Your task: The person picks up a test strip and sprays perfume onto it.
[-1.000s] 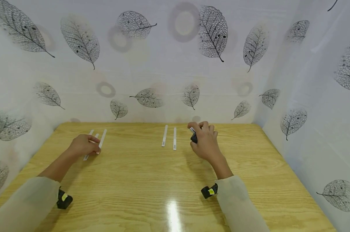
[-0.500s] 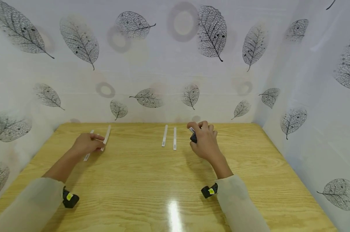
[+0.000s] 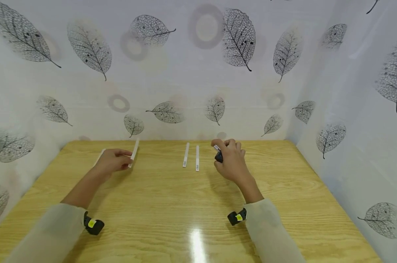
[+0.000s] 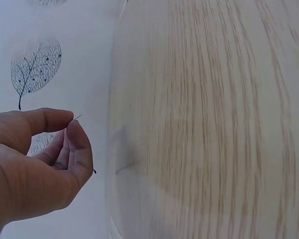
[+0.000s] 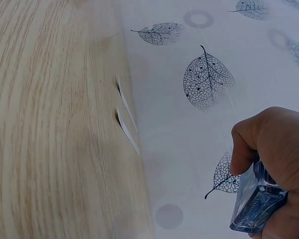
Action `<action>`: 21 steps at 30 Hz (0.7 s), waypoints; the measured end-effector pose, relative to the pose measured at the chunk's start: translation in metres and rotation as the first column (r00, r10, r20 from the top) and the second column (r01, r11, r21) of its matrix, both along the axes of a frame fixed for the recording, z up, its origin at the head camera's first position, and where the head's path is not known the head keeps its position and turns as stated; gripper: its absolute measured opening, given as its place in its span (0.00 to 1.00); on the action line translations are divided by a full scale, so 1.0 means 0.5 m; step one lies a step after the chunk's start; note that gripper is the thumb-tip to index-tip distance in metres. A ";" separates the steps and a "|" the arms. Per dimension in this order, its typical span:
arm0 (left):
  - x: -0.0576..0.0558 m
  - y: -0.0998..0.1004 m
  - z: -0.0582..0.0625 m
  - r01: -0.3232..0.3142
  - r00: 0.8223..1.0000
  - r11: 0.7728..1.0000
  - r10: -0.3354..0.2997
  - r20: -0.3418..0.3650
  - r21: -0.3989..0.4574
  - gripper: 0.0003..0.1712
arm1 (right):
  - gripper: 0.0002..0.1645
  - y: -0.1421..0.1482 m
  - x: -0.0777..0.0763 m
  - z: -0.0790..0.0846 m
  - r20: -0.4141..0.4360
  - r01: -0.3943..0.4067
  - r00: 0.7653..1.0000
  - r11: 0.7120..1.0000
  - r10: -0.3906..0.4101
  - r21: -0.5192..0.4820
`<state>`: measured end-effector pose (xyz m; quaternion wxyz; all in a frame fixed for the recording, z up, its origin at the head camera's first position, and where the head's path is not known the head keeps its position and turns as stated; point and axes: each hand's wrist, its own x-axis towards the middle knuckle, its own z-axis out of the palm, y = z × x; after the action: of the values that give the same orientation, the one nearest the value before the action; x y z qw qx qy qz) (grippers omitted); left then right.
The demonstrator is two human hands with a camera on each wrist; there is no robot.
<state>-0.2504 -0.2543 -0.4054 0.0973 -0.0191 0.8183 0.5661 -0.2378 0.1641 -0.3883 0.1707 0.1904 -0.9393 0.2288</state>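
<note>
My left hand [image 3: 112, 161] pinches a narrow white paper strip [image 3: 134, 151] between thumb and fingers, raised at a slant over the table. The left wrist view shows this strip [image 4: 77, 117] almost edge-on at the fingertips. Another white strip [image 3: 99, 157] lies partly hidden behind the left hand. In my right hand [image 3: 232, 160] is a small dark-blue boxy tool [image 5: 256, 204] with a shiny, ridged side; the fingers curl round it, and its exact kind is unclear. To that hand's left, two paper strips [image 3: 197, 158] with small printed marks lie side by side.
The wood-grain table [image 3: 159, 204] runs back to a white curtain [image 3: 178, 80] printed with grey leaves, which also hangs along both sides. Black wrist cameras [image 3: 94, 223] sit at both sleeves. Light reflects off the table near the front.
My left hand has lifted a paper strip from the group at the left and carried it rightward, toward the middle. The right hand stays in place, still gripping the boxy tool.
</note>
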 end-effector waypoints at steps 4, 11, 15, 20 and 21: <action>0.000 0.024 0.001 0.002 1.000 0.999 -0.002 -0.004 0.050 0.27 | 0.34 0.000 0.000 -0.002 -0.002 -0.006 1.000 1.000 0.006 -0.005; -0.002 0.061 0.000 0.006 1.000 0.997 -0.006 -0.005 0.083 0.27 | 0.34 0.001 0.001 0.000 -0.007 -0.006 1.000 1.000 0.006 -0.010; -0.003 0.081 -0.003 0.011 1.000 0.994 -0.010 -0.011 0.113 0.26 | 0.34 0.001 0.001 0.000 -0.005 -0.004 1.000 1.000 0.004 -0.006; -0.003 0.105 -0.005 0.022 1.000 0.991 -0.021 -0.005 0.133 0.25 | 0.34 0.000 0.000 0.001 0.000 -0.002 1.000 1.000 0.002 -0.003; -0.003 0.110 -0.005 0.026 1.000 0.990 -0.026 -0.005 0.135 0.26 | 0.34 0.000 0.000 0.001 0.000 -0.002 1.000 1.000 0.002 -0.001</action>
<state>-0.2518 -0.1994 -0.4077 0.1046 -0.0011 0.7784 0.6190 -0.2377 0.1642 -0.3880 0.1704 0.1910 -0.9391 0.2295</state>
